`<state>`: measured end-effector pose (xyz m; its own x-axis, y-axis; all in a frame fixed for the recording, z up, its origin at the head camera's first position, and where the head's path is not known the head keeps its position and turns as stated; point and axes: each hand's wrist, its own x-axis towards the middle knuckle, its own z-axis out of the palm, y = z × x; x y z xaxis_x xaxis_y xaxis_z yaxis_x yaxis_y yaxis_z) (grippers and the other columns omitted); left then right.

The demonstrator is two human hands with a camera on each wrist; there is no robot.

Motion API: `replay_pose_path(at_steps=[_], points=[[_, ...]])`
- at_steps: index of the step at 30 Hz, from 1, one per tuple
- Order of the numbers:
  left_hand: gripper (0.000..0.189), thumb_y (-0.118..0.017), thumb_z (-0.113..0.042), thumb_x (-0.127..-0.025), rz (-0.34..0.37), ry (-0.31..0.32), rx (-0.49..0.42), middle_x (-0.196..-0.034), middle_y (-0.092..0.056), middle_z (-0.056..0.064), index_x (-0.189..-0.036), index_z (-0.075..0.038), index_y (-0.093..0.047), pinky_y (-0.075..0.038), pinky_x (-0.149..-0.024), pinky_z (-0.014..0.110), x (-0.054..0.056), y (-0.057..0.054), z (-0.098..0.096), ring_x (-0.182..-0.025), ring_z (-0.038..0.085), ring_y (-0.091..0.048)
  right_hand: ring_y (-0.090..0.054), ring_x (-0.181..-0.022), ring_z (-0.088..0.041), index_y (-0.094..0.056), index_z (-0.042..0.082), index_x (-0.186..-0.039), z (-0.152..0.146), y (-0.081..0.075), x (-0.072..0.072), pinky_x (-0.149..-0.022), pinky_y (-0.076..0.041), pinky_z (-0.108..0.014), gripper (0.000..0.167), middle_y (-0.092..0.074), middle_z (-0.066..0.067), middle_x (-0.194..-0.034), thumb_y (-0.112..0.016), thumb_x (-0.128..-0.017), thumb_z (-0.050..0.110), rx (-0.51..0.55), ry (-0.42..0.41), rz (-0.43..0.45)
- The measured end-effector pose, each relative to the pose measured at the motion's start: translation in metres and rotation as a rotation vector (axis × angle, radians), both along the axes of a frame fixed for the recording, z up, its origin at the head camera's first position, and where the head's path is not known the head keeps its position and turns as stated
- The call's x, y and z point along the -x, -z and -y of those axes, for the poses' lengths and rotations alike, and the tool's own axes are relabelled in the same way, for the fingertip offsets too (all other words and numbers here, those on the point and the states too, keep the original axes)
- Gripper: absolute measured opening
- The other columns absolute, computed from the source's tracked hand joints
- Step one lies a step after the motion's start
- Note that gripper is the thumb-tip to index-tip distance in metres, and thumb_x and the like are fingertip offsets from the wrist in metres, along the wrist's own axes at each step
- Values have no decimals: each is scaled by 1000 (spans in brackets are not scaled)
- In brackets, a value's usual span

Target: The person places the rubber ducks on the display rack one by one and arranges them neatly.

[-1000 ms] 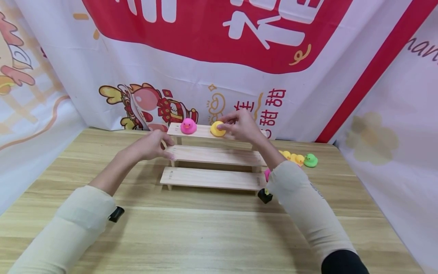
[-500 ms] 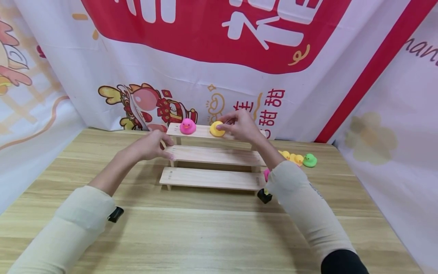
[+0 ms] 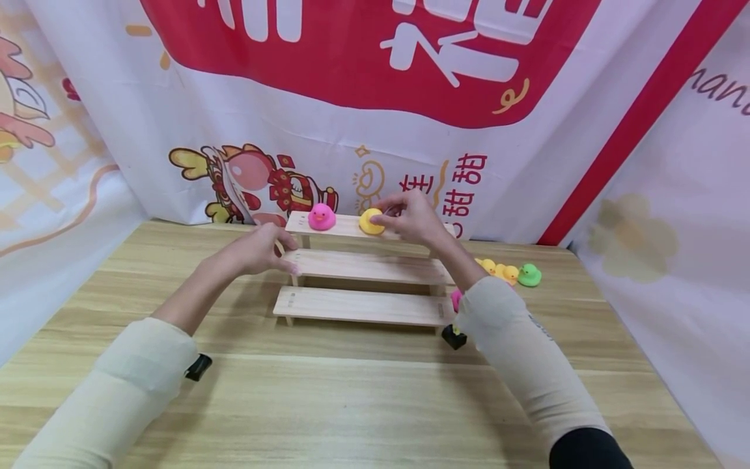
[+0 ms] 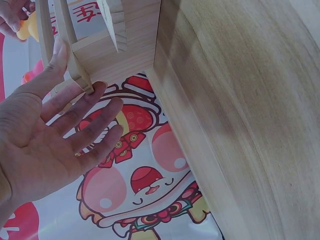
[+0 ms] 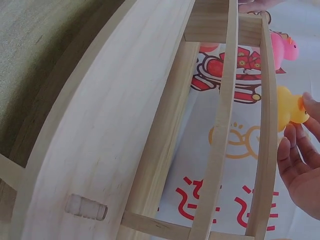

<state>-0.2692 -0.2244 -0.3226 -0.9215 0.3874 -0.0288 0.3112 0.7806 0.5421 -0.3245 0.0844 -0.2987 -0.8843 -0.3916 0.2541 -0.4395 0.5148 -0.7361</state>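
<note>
A three-tier wooden rack [image 3: 363, 305] stands at the back of the table. My left hand [image 3: 258, 251] holds its left end at the middle tier; in the left wrist view the thumb and index finger lie on either side of the wood, the other fingers spread. On the top tier, a pink rubber duck [image 3: 322, 217] sits near the left end. To its right is a yellow rubber duck [image 3: 371, 221], pinched between the thumb and fingers of my right hand [image 3: 413, 215]. The right wrist view shows the yellow duck [image 5: 287, 107] at the top tier, level with the fingertips.
Right of the rack, a green duck [image 3: 530, 275] and several yellow ducks [image 3: 508, 273] stand on the table. Another pink duck [image 3: 456, 299] is partly hidden behind my right forearm. A printed cloth [image 3: 281, 117] hangs behind the rack.
</note>
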Motion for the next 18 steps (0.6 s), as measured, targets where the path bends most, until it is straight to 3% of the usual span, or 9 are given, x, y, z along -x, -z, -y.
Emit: replay_pose_path(at_steps=[18], points=[[47, -90, -21, -83, -19, 22, 6, -112, -72, 22, -114, 9, -72, -58, -88, 49, 0, 1, 0, -95, 32, -68, -66, -87, -22, -79, 2, -113, -1, -8, -6, -68, -53, -25, 29, -76, -11, -102, -81, -93, 22, -25, -9, -28]])
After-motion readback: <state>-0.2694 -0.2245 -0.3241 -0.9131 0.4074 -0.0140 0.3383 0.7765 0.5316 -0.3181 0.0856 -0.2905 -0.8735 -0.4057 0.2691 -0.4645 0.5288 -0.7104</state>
